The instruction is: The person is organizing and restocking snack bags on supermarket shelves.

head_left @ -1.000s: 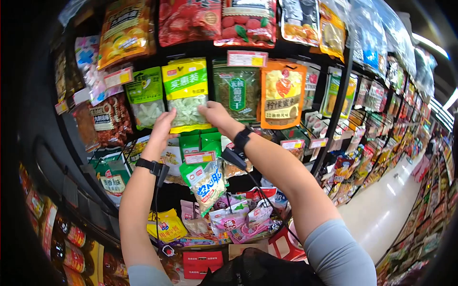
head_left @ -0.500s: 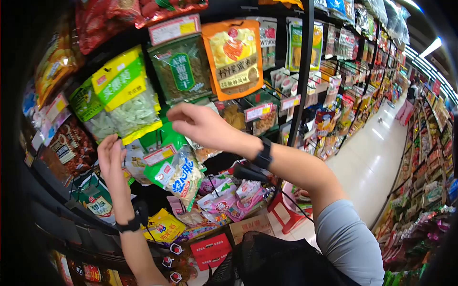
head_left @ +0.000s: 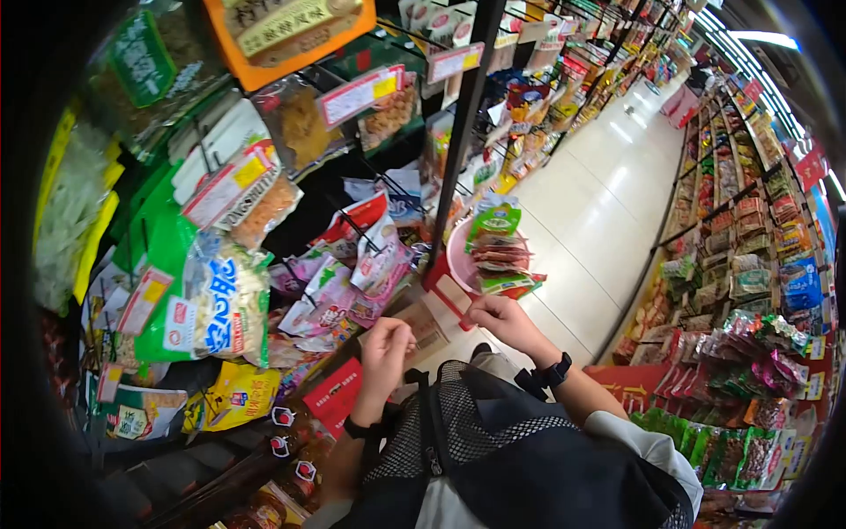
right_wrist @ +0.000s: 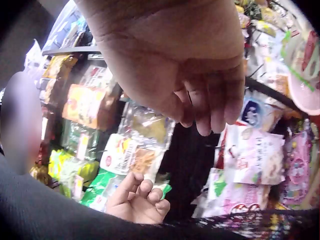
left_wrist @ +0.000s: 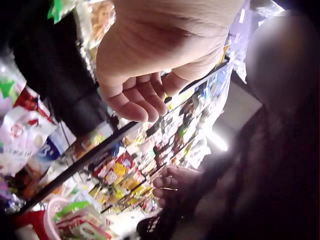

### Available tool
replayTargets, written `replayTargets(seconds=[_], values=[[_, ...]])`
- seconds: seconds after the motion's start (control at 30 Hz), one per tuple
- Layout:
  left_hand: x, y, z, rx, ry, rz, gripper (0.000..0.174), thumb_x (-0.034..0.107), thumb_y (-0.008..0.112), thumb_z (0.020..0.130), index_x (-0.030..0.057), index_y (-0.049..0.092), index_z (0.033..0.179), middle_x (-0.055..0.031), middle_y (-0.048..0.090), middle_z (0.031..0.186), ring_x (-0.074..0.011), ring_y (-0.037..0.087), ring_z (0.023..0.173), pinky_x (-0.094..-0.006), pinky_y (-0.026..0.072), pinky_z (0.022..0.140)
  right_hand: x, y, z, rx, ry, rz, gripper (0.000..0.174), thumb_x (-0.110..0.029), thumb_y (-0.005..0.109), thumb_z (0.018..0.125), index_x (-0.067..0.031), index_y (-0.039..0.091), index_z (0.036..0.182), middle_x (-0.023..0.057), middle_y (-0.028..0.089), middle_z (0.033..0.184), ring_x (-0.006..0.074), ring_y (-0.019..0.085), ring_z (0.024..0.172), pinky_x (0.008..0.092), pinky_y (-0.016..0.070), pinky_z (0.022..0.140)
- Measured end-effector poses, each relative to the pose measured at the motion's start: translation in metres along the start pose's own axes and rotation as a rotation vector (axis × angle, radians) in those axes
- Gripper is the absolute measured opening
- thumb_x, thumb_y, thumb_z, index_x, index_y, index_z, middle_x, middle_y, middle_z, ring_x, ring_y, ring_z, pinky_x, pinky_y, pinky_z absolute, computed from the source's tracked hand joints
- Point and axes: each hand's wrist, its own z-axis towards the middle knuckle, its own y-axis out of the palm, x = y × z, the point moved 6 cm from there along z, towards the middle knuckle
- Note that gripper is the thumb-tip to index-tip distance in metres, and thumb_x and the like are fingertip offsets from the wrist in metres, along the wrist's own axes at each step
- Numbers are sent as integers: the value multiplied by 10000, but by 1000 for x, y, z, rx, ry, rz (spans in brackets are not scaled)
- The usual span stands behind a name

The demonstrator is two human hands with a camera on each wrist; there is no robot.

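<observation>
The left hand (head_left: 385,354) and right hand (head_left: 509,321) are both empty, fingers loosely bent, near the black bag (head_left: 538,445). The pink tub (head_left: 456,254) (packets (head_left: 500,252) stacked in it) is positioned just beyond the right hand, beside the shelf post (head_left: 461,132).

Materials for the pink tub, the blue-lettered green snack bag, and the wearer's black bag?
Pink tub: probably plastic, smooth; even colour, thin rim.
Green snack bag: likely glossy plastic film; pale contents show through.
Black bag: apparently matte fabric; netlike mesh patches.
</observation>
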Motion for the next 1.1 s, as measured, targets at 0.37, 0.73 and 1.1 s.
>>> replayTargets(seconds=[0.37, 0.73, 1.1], values=[[-150, 128, 80, -268, -283, 157, 132, 161, 556, 998, 51, 560, 927, 8, 587, 770, -49, 542, 684, -207, 450, 622, 126, -116, -7, 114, 285, 202, 181, -185, 570, 963, -21, 646, 965, 25, 673, 882, 106, 600, 775, 276, 504, 702], [-277, 231, 203, 71, -184, 539, 179, 146, 630, 919, 26, 570, 1039, -55, 614, 848, -140, 590, 747, -294, 498, 681, 252, -280, 81, 100, 264, -218, 221, -203, 637, 866, -45, 657, 1019, 139, 688, 846, 294, 670, 782, 386, 527, 715], [-298, 243, 264, -154, -224, 1239, 284, 153, 604, 849, 118, 642, 1129, -114, 632, 1154, -368, 614, 1012, -468, 500, 860, 324, -276, 135, -120, 243, -655, 242, -192, 551, 919, -89, 605, 1131, 179, 640, 1097, 359, 654, 967, 468, 547, 783]])
